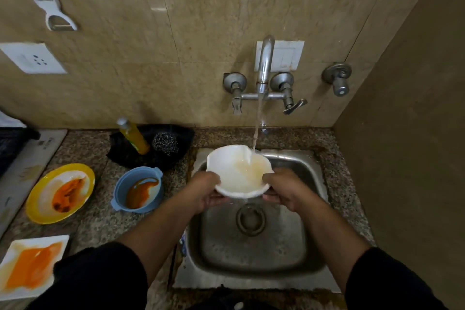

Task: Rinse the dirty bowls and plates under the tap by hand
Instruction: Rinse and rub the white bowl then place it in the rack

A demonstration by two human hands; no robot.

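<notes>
White bowl (224, 161): held over the back half of the sink (251, 257), directly below the tap (264, 63), water running.

Surface (100, 219), left of the sink, carries the unrinsed ware. Farthest from the sink is a square white plate (15, 246). A yellow plate (83, 171) sits nearer, and a blue bowl (119, 190) sits just beside the sink's left edge. All three are smeared orange.

Left hand (203, 194) grasps the white bowl's left rim; right hand (284, 191) grasps its right rim. Each thumb lies over the edge, fingers curled beneath. The stream (256, 131) lands in the bowl's back right. Cloudy yellowish water pools inside and spills off the near lip into the sink.

Judgement on the step:
- Tilt and turn the bowl so the stream sweeps the whole inner wall, not one spot.
- Tip out the clouded water and refill until it runs clear.
- Free one thumb to rub any film.
- Keep the bowl low over the sink to limit splash onto the surface.

Not determinable:
- The fingertips and the bowl's underside are hidden.
- Any residue under the cloudy water cannot be seen.
- The square white plate is cut off by the frame edge.
- Dark sleeves cover the sink's near rim.
- Which tap lever is open cannot be told.
</notes>
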